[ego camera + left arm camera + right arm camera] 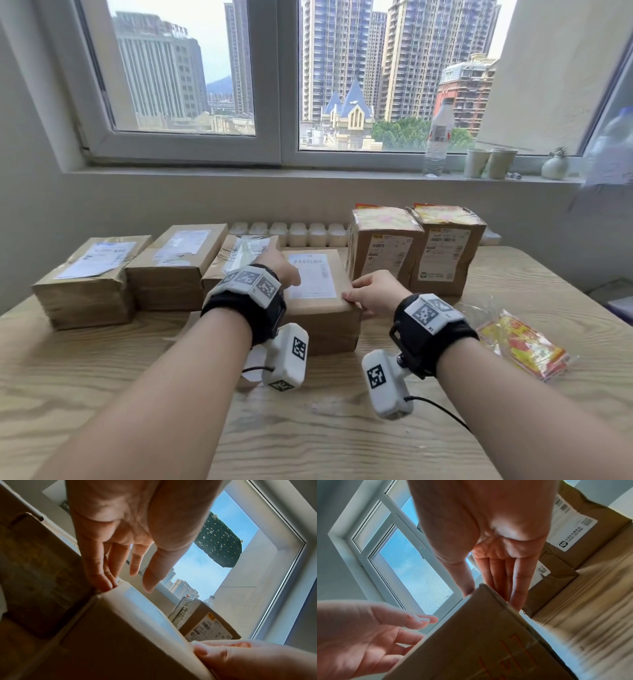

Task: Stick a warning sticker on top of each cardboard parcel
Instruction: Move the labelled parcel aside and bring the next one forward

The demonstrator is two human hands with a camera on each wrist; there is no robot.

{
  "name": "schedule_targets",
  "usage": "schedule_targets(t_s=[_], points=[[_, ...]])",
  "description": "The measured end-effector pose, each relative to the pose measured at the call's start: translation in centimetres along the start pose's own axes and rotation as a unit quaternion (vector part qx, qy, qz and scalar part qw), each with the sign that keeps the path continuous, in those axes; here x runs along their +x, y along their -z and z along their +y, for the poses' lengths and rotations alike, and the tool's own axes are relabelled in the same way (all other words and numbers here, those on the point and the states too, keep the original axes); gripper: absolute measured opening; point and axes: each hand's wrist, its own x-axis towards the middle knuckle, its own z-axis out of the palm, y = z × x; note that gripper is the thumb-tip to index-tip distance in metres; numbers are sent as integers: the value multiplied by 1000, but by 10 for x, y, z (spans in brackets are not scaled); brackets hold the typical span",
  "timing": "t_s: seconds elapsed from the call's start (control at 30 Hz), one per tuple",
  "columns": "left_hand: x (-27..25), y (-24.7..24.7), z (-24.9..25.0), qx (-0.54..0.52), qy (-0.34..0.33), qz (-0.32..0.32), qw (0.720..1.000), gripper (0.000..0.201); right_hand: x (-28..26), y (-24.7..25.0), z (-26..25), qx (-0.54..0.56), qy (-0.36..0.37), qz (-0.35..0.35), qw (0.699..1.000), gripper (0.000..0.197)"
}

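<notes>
On the worktop (102,394), the front parcel (322,308) is held at its near right corner by the right hand (373,291), thumb on top, while the left hand (281,267), fingers straight, rests at its left edge. No sticker is held; the pack (520,342) lies right. If shoved, the parcels behind (171,267) could be knocked.

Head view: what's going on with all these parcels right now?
A person has both hands on the middle cardboard parcel on the wooden table. The right hand pinches its near right top corner, thumb on top and fingers down the side. The left hand rests straight fingers at its left edge. This parcel shows no warning sticker yet, while the two tall parcels behind already have red-and-yellow ones on top. A pack of stickers lies to the right.
</notes>
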Motion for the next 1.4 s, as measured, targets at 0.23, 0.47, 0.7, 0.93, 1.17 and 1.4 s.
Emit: schedule_targets(t_s=[0.23, 0.47, 0.7, 0.93, 1.17, 1.4], points=[[-35, 4, -7, -18, 2, 0, 1000, 54, -33, 7, 6, 45, 20, -9, 999, 53], [-64, 16, -7, -60, -7, 15, 998, 30, -69, 10, -3, 23, 68, 34, 997, 74], [-81, 16, -17, -138, 0, -15, 990, 72, -82, 2, 4, -2, 88, 33, 996, 65], [-84, 1, -31, -163, -19, 34, 986, 58, -81, 6, 11, 36, 82, 85, 992, 62], [-89, -8, -30, -121, -12, 68, 990, 54, -81, 8, 25, 17, 69, 91, 993, 44], [-93, -15, -33, -102, 16, 21, 994, 61, -92, 21, 26, -5, 86, 91, 992, 31]])
